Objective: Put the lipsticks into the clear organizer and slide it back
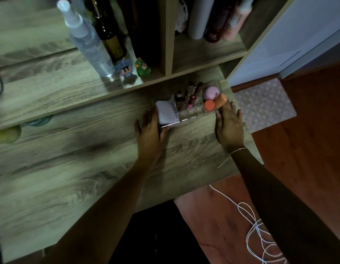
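Clear plastic, the organizer (193, 111) sits on the wooden desk (89, 159), near its right edge and just in front of the low shelf (207, 54). From my remote seat I count several lipsticks (191, 96) already standing or leaning in its middle slots, dark red and pink tubes among them. A white box (168, 112) fills the left end, while a pink round compact (211, 92), an orange sponge (220, 101) and a coral-lidded pot (209, 105) fill the right end. I see no loose lipstick on the desk, so I judge the loading done or nearly so.

What is left, as I read it, is the slide back toward the shelf. The left hand (150, 130) lies flat against the organizer's left end, fingers straight and touching the white box; the right hand (230, 122) rests open at the right end, fingertips beside the sponge. Neither hand is closed around anything; both seem set to push.

Farther out, a spray bottle (89, 40) and two small figurines (134, 68) stand on the upper ledge, well apart from the organizer. A white cord (256, 225) trails over the red floor (308, 149).
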Demonstrator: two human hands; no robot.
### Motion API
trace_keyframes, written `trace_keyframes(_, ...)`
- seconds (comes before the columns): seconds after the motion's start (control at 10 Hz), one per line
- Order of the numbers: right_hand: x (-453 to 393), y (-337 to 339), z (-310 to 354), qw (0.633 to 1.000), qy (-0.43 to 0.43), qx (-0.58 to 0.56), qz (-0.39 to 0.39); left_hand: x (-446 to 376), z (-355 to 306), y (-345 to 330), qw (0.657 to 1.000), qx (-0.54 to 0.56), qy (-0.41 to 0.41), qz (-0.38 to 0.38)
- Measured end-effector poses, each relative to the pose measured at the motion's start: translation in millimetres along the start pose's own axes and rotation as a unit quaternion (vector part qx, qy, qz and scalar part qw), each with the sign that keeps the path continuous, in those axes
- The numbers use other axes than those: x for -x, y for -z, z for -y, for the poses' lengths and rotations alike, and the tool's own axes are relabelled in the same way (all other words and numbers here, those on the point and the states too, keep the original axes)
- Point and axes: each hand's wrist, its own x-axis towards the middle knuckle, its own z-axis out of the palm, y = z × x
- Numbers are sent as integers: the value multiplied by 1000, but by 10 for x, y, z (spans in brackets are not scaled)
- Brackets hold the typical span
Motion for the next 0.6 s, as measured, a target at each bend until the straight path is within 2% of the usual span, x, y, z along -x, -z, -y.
trace_keyframes(0.2, 10, -15, -3, 1000, 5, 1, 3, -5, -2, 2, 1000, -6, 4, 2)
trace_keyframes(0.4, 195, -48, 76, 999, -47, -6, -11, 103, -44, 33, 999, 29, 18, 2)
trace_keyframes(0.6, 552, -134, 264, 997, -73, 38, -8, 484, -42, 28, 998, -26, -16, 56)
